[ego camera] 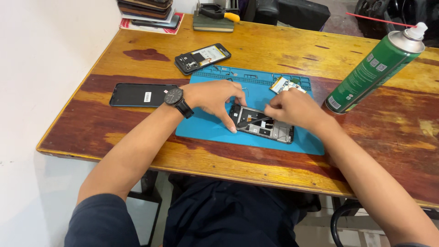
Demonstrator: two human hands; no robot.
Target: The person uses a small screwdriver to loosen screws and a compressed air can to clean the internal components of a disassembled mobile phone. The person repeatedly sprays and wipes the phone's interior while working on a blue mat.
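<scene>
Centrally on the blue mat (206,130), one opened phone frame (267,127), black-rimmed with exposed grey internals, lies steadied by the left hand (212,97) with fingers spread, while the right hand (292,107) pinches one dark tool (255,121); two more phones (202,58) (141,94) and one green spray can (372,68) rest nearby.

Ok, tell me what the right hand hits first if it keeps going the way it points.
The right hand points left, low over the opened phone. It would likely meet the left hand first, whose fingers brace that phone's left end.
</scene>
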